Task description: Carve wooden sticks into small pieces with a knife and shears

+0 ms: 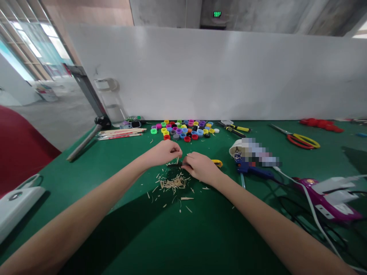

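My left hand point(165, 153) is closed in a pinch on a short, pale wooden stick point(177, 160), which points down from the fingertips. Wrapped in my right hand point(200, 167) is a utility knife point(217, 163); its yellow end sticks out past the palm. The dark blade point(172, 165) reaches left to the stick and appears to meet it, though the exact contact is too small to tell. Below both hands lies a loose pile of wood shavings point(174, 183), with scattered slivers around it on the green table point(183, 236).
Many coloured bottle caps point(183, 131) spread behind my hands. Disposable chopsticks point(122, 133) lie at left. Rightward are pliers point(235, 131), a blue glue gun point(254, 170), scissors point(299, 139) and a purple power strip point(323, 200) with cables. A white panel point(218, 76) borders the back.
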A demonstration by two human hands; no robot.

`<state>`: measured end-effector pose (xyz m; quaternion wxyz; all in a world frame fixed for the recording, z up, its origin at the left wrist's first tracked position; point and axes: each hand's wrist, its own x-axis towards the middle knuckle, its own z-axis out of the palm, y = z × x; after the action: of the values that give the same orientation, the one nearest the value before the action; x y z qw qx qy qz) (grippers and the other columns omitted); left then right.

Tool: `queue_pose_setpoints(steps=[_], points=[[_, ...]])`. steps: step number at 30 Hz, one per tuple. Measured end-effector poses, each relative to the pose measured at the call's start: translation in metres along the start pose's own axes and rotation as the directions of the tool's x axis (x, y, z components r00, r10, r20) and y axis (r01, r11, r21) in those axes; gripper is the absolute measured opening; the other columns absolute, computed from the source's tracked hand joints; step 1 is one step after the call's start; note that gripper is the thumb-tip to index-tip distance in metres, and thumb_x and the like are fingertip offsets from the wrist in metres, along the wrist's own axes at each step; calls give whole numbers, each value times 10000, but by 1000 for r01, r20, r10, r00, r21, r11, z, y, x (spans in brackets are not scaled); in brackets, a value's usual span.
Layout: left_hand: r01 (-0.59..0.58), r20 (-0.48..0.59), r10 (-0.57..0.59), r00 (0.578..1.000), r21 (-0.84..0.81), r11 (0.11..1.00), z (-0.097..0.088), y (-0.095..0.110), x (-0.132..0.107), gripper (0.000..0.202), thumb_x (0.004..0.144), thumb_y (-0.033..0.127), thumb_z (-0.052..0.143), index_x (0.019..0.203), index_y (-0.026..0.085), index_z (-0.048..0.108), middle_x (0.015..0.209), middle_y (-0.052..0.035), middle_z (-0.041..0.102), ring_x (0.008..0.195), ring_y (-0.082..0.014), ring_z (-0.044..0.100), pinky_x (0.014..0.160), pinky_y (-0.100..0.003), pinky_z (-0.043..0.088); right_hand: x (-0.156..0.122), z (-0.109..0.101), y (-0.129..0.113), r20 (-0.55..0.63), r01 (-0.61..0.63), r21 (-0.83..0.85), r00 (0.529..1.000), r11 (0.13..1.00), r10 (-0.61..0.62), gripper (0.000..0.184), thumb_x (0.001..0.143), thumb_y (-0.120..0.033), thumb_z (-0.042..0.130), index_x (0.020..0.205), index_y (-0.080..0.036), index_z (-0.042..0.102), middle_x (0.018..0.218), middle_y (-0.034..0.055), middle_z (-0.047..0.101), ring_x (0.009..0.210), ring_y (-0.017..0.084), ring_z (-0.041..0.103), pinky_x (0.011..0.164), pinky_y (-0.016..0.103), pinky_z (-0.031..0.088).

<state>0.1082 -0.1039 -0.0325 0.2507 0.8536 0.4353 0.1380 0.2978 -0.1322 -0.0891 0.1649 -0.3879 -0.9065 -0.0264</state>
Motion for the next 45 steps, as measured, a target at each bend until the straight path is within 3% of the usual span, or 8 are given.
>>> queue_pose_setpoints(steps=[6, 13, 20, 28, 37, 45], points=[[96, -91, -97, 991, -11, 995, 3, -3, -1, 267, 677, 440, 608, 615, 187, 552, 644, -44, 621, 573, -126, 506, 498, -281, 335, -6, -1, -3, -111, -25, -20, 994, 999, 23, 164, 908, -270, 481, 827, -165, 577, 771, 52, 581, 775, 172, 490, 621, 276, 342], [181, -120, -174, 977, 44, 983, 6, 1, -1, 291, 694, 452, 566, 587, 181, 576, 631, -68, 604, 562, -154, 503, 520, -328, 326, -3, -1, -9, -197, -21, -124, 980, 992, -4, 207, 925, -246, 427, 825, -150, 582, 786, 71, 584, 775, 185, 482, 606, 289, 332], [171, -142, -162, 976, 53, 984, 7, -2, 1, 294, 703, 455, 578, 596, 182, 594, 632, -63, 610, 559, -147, 504, 520, -323, 305, -2, -2, -8, -189, -6, -63, 982, 998, -7, 214, 925, -254, 427, 825, -152, 586, 782, 69, 586, 779, 182, 489, 616, 288, 350], [199, -167, -183, 969, 89, 976, 5, -1, 0, 299, 721, 444, 569, 584, 179, 557, 628, -44, 621, 552, -128, 506, 504, -293, 307, -2, 1, -7, -160, -18, -108, 987, 994, 0, 159, 905, -238, 473, 836, -144, 581, 793, 63, 589, 781, 177, 491, 596, 279, 345], [110, -116, -89, 989, 190, 976, 4, -2, 3, 305, 812, 384, 467, 615, 175, 569, 597, -32, 593, 526, -111, 469, 510, -274, 296, 6, 1, -9, -137, -45, -99, 990, 994, 31, 127, 881, -235, 504, 817, -151, 576, 799, 58, 593, 772, 170, 497, 577, 272, 336], [-57, 19, 55, 998, 123, 991, -2, 2, -2, 201, 811, 264, 431, 749, 166, 596, 664, -11, 604, 558, -99, 473, 539, -249, 329, 9, -1, -6, -53, -54, -30, 997, 998, 52, 128, 867, -270, 546, 861, -149, 587, 823, 59, 597, 787, 168, 510, 619, 276, 355]])
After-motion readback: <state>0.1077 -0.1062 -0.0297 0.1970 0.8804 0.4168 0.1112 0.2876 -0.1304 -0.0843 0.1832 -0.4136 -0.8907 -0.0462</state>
